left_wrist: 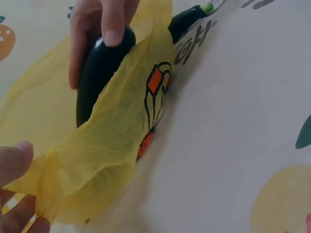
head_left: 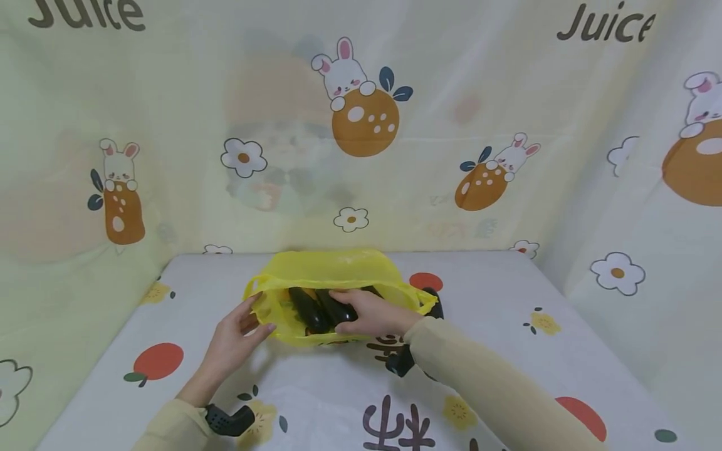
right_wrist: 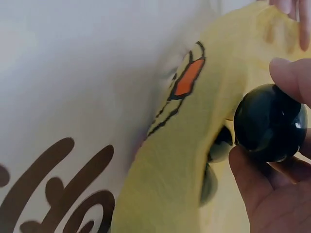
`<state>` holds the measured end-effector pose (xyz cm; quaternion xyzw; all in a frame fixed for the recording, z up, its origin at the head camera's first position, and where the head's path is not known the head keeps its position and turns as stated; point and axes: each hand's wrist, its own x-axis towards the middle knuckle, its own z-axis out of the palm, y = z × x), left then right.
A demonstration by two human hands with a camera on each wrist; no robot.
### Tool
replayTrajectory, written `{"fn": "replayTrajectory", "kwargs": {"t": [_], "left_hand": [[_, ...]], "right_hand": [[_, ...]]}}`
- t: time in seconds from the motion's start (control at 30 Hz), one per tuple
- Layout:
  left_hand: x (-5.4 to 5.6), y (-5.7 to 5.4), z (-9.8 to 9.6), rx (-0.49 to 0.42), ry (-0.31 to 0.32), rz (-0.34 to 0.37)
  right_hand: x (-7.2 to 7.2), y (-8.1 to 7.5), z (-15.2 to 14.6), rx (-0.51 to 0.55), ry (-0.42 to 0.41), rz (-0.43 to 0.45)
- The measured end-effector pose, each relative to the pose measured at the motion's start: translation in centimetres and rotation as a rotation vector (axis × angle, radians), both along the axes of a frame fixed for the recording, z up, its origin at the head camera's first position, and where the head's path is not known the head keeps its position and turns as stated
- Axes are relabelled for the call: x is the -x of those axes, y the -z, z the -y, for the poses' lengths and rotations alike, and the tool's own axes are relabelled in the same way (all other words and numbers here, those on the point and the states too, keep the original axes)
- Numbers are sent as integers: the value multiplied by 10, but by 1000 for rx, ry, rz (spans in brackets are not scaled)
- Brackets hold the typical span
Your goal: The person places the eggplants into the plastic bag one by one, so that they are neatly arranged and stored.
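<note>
A yellow plastic bag [head_left: 338, 266] lies on its side with its mouth toward me. Inside are dark, glossy eggplants [head_left: 307, 310], side by side. My right hand [head_left: 372, 313] reaches into the mouth and grips one eggplant [left_wrist: 99, 73], thumb on one side and fingers on the other. Its rounded end [right_wrist: 269, 124] faces the right wrist camera. At the bag's left corner, my left hand [head_left: 239, 332] holds the rim, with the plastic between thumb and fingers in the left wrist view. Another eggplant [left_wrist: 187, 22] with a green tip shows beyond the bag's edge there.
Beneath the bag is a table with a white printed cloth [head_left: 316, 394]. A patterned curtain [head_left: 429, 188] hangs behind it and along both sides. Dark wrist cameras sit on the left wrist [head_left: 230, 421] and the right wrist [head_left: 400, 361].
</note>
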<state>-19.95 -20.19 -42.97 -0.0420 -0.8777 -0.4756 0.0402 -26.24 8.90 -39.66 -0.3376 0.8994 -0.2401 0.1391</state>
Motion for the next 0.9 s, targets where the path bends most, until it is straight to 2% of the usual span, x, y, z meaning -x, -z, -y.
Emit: {"fn": "replayTrajectory", "kwargs": {"t": [0.17, 0.37, 0.6, 0.9], "left_hand": [[1, 1, 0, -8, 1, -3], [2, 1, -1, -1, -6, -2], [2, 1, -1, -2, -3, -11], [2, 1, -2, -2, -4, -28]], "right_hand": [[10, 8, 12, 3, 3, 7], [19, 18, 30, -8, -11, -54], [23, 18, 46, -88, 14, -71], [24, 30, 57, -185, 29, -111]]}}
